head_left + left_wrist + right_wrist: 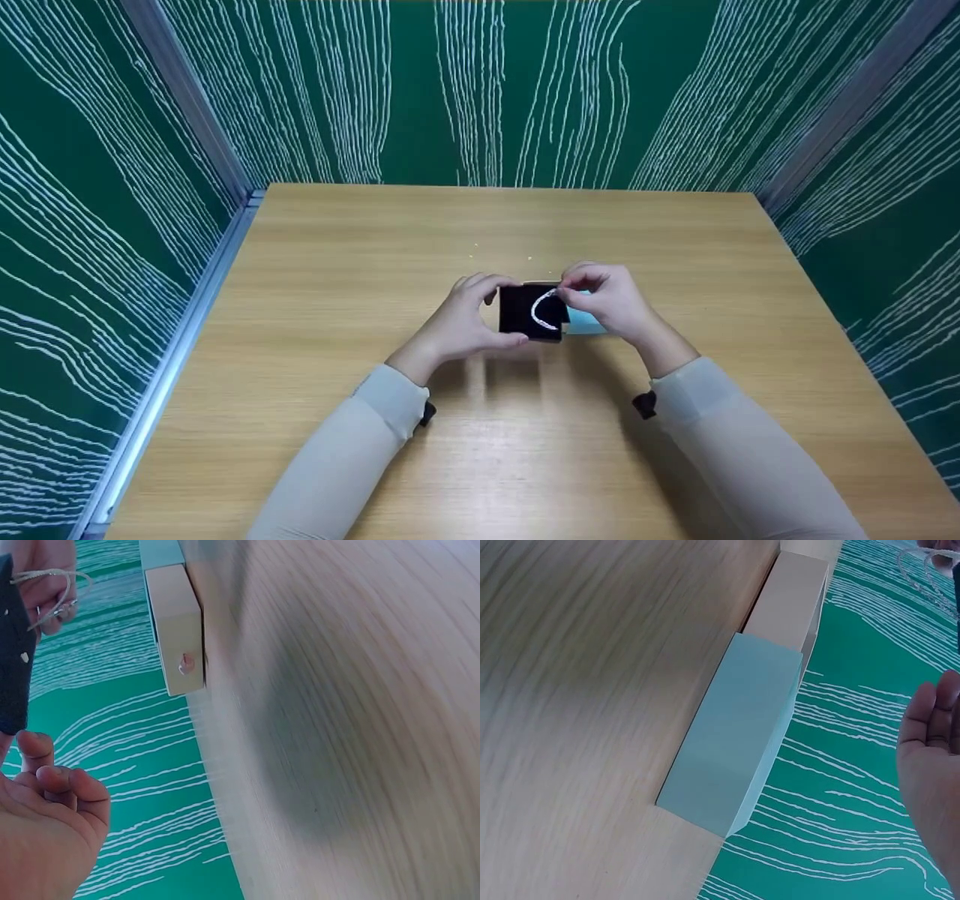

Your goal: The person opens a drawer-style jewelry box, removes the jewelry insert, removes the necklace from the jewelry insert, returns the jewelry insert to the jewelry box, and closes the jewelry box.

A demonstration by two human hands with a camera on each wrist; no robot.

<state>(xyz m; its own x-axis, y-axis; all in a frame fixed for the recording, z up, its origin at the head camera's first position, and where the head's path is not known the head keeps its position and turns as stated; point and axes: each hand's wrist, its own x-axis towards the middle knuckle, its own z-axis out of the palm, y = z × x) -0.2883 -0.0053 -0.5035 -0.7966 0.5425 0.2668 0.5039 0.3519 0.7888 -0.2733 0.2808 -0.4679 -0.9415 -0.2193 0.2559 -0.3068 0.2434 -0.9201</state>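
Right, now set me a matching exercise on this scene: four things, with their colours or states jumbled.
Things:
1. Left hand
2. Right hand
3. Box cover
4. Box tray

Colours or states:
A. Beige
B. Pinching a pale strand
C. Light blue
D. Holding a dark pad by its edges

Pairs: 1-D, 2-B, 3-C, 4-A

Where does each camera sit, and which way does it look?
Head: worn there, facing forward-down at the table; left hand, right hand and sleeves show.
Left wrist: worn there, facing the box and green wall; parts of both hands show.
Right wrist: worn there, facing the box's blue side; part of the right hand shows.
Both wrist views share the box and white strand.
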